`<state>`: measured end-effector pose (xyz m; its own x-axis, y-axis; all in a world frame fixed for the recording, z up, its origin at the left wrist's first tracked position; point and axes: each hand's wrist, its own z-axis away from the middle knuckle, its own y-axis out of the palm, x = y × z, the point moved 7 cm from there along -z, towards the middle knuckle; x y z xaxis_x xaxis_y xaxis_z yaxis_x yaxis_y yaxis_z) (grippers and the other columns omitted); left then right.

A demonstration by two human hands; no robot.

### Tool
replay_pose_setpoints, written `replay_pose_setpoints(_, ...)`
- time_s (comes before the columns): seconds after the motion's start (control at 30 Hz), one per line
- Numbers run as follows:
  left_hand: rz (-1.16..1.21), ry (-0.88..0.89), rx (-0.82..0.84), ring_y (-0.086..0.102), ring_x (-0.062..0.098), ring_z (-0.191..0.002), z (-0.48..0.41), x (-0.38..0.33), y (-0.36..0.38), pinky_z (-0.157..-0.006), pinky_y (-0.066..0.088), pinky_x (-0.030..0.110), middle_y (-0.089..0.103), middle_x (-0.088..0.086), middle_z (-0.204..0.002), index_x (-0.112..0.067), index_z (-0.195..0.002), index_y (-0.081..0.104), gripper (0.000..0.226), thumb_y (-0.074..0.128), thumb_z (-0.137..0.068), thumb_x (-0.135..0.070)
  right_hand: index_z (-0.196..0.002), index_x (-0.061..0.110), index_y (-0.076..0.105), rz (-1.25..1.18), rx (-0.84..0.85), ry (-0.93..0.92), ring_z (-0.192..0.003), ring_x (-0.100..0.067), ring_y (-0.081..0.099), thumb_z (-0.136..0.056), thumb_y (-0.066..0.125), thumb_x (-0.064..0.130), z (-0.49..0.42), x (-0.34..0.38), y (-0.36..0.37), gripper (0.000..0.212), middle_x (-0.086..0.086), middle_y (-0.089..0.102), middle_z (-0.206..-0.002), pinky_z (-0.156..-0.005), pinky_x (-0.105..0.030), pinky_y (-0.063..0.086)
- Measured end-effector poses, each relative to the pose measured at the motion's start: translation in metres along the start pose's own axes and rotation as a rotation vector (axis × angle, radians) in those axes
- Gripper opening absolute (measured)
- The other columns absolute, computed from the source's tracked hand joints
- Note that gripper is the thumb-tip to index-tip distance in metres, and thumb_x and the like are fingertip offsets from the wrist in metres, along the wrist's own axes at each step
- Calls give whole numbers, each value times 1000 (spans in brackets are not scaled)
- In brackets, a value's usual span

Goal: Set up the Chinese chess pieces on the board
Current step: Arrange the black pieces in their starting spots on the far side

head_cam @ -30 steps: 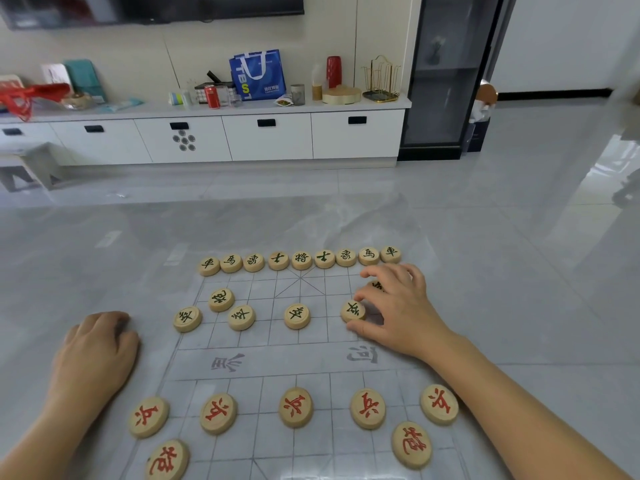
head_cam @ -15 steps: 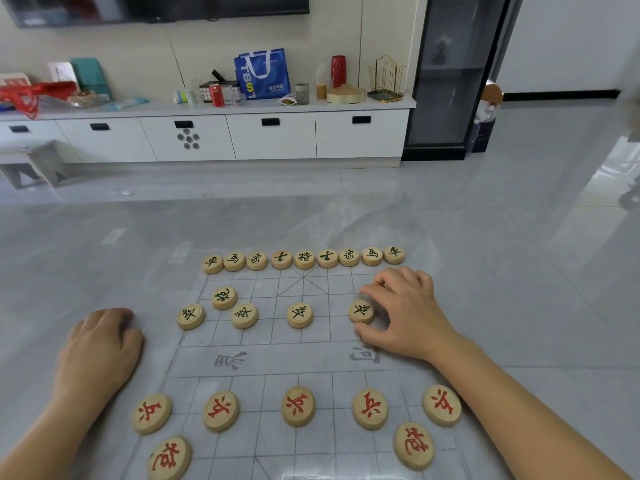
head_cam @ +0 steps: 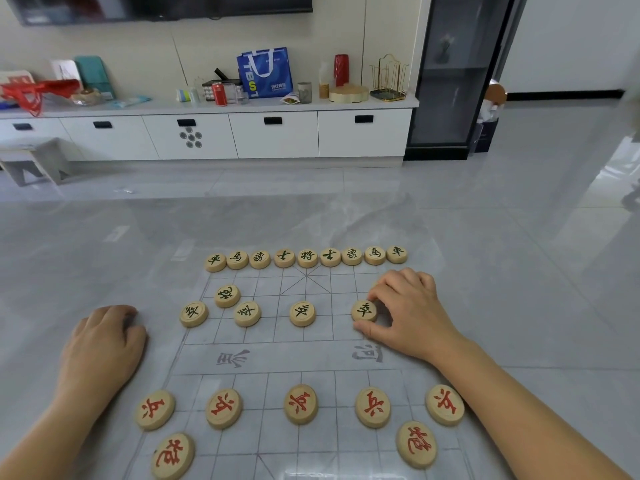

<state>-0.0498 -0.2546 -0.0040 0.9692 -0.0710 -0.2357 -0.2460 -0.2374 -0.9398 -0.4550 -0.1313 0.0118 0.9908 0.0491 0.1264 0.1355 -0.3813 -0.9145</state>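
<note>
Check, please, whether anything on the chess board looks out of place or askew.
Nothing looks spilled or damaged. The five red soldiers lie with their characters turned at different angles. Only four green soldiers show; the right hand pinches the rightmost green soldier and hides the board beyond it.

This is a home living room. A television (head_cam: 156, 5) hangs on the wall above a long, low white cabinet (head_cam: 273, 135) with drawers. Its top carries household clutter: a blue shopping bag (head_cam: 265, 72), a red drinks can (head_cam: 219, 93), a red tumbler (head_cam: 341, 70), a gold wire rack (head_cam: 388, 77) and a red plastic bag (head_cam: 34, 90). A dark glass-fronted display cabinet (head_cam: 450, 74) stands beside it, and a small stool (head_cam: 31, 161) sits on the glossy grey tile floor (head_cam: 502, 188). A Chinese chess board (head_cam: 304, 358) with wooden chess pieces (head_cam: 302, 313) lies on a polished grey surface.
</note>
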Motion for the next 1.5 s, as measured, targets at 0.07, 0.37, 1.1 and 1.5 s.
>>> replay_pose_setpoints(0.07,-3,-2,2,50,36,-110,0,1,0,-89,42,49,58,17,-120,-8,-117,58,30,52,-90,-19,-85,27,64,-29,-9,-21,-86,-14,48,-71,52,63,0,2,0,40,11,52,-87,-78,-28,21)
replay_pose_setpoints(0.37,0,1,4,50,36,-110,0,0,0,-90,43,50,58,17,-121,-8,-118,57,31,51,-90,-20,-91,29,67,-68,12,-43,-87,-14,48,-72,53,57,-1,4,1,36,11,50,-88,-79,-28,21)
replay_pose_setpoints(1.1,-31,-3,10,51,37,-105,-8,13,12,-87,44,51,58,17,-117,-13,-115,56,30,49,-89,-27,-109,29,64,-378,75,397,-88,-11,48,-87,48,30,29,-79,-24,27,10,52,-91,-88,-31,34)
replay_pose_setpoints(1.5,-43,-3,-22,52,39,-101,-14,25,20,-83,45,52,60,17,-112,-15,-111,57,36,45,-84,-35,-115,29,56,-236,225,402,-98,-7,49,-77,64,57,34,-65,-12,47,11,49,-105,-94,-33,39)
